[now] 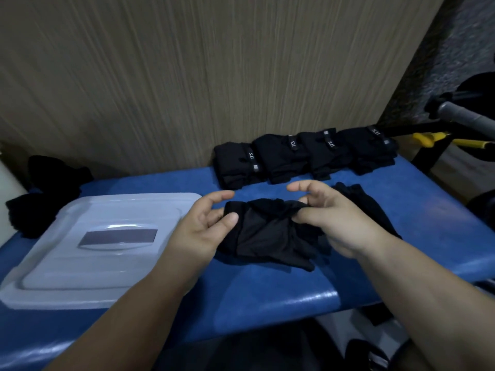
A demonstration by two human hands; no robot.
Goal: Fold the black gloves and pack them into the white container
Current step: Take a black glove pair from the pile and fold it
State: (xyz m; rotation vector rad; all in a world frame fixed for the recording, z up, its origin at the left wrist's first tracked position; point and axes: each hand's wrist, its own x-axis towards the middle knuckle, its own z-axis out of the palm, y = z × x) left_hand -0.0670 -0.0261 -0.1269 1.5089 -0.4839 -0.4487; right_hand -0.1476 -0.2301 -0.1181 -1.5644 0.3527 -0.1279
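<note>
A crumpled black glove (270,234) lies on the blue padded bench (267,295) in front of me. My left hand (206,226) pinches its left edge between thumb and fingers. My right hand (329,215) grips the bunched upper right part of the same glove. Another black glove (367,202) lies partly under my right wrist. Several folded black gloves (302,156) stand in a row along the bench's far edge by the wall. The white container (88,253) sits to the left with its lid on.
A pile of unfolded black gloves (40,199) lies at the far left beside the container. A wood-grain wall (187,76) backs the bench. Black metal bars, a grey handle (463,116) and yellow parts (434,139) stand at the right.
</note>
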